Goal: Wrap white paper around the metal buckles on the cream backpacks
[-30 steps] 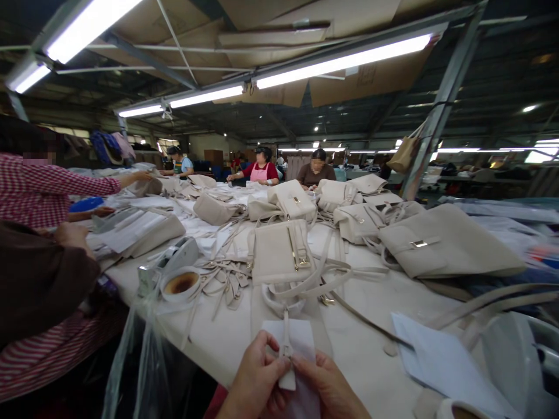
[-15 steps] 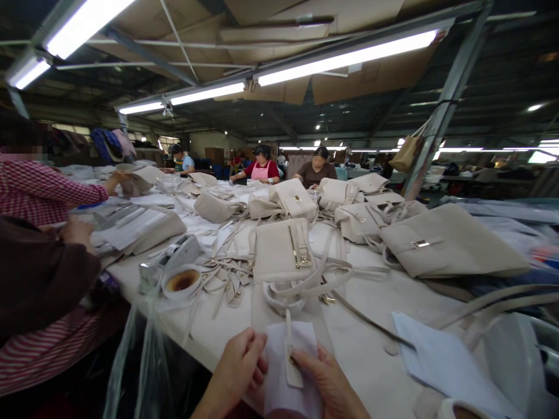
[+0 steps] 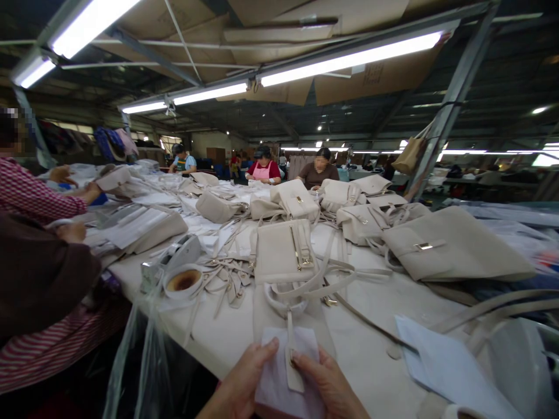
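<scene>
Low in the middle of the head view, a sheet of thin white paper (image 3: 271, 387) lies behind a beige leather tag (image 3: 295, 379) on a narrow strap. My left hand (image 3: 247, 372) grips the paper's left edge, thumb on top. With its thumb pressed on the tag near a small metal fitting, my right hand (image 3: 329, 381) pinches tag and paper together. The strap runs up to a wrapped handle loop (image 3: 286, 302) below a beige handbag (image 3: 275, 250), which has a gold zip and buckle. Fingers behind the paper are hidden.
Loose straps (image 3: 236, 285) and a tape roll (image 3: 183, 280) lie left of the bag. More beige handbags (image 3: 458, 244) cover the table's far and right parts. White sheets (image 3: 445, 361) sit at right. Co-workers work around the table, one sleeve (image 3: 43, 273) close on my left.
My left hand has closed on the paper's left edge, its thumb now lying on top. My right hand keeps its pinch on the tag. At left, a co-worker's hand and bag piece have shifted.
</scene>
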The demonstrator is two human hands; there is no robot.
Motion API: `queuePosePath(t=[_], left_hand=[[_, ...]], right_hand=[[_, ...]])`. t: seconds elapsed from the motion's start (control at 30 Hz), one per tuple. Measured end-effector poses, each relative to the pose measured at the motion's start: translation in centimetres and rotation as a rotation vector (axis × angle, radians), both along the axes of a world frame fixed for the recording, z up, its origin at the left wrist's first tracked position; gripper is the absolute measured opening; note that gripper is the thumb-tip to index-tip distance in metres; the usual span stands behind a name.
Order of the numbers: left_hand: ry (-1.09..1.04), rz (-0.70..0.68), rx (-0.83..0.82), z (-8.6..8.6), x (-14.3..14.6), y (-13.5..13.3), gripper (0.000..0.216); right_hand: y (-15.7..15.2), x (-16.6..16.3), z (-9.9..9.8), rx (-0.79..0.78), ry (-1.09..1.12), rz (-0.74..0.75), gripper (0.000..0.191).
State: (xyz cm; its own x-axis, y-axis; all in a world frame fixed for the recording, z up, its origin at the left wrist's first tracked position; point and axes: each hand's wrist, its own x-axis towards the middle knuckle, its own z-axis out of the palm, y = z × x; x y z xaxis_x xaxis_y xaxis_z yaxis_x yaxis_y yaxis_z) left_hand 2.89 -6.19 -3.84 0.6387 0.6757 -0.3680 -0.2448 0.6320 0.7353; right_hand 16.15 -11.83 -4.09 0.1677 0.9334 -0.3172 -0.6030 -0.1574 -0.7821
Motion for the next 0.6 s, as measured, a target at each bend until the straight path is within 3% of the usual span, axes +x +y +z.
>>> queuePosePath(t=[0.1,0.33,0.47,0.6], left_hand=[[0.105,0.056,-0.001,-0.3,1.0,0.7,0.040],[-0.023,-0.006,0.049,1.1,2.1,1.7,0.024],[-0.043,-0.024,0.037,0.9,2.4,2.0,0.033],[0.034,-0.005,0.166,-0.1,3.0,2.4,0.041]], right_hand=[[0.2,0.6,-0.3,-0.013,-0.121,-0.031,0.053],[-0.1,1.7,0.1,0.022,-0.244,-0.019,0.050],[-0.1,1.7,0.3,0.031,-0.262,-0.012,0.049],[0.2,2.0,-0.6,0.002,-0.291,-0.096,0.070]])
